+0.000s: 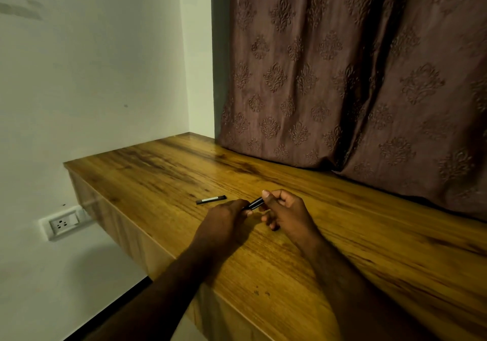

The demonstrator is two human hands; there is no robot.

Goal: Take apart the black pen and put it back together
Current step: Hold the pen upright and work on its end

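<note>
Pinched at each end, the black pen body (255, 203) sat between the left hand (224, 217) and the right hand (286, 209) just over the wooden desk (369, 235), its detached black piece (211, 199) lying at ten o'clock, so a straight, gentle twist looked wisest

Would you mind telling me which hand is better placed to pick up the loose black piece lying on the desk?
Probably left. The loose piece lies just beyond the left hand, on its side; the right hand sits farther off, pinching the pen barrel.
</note>
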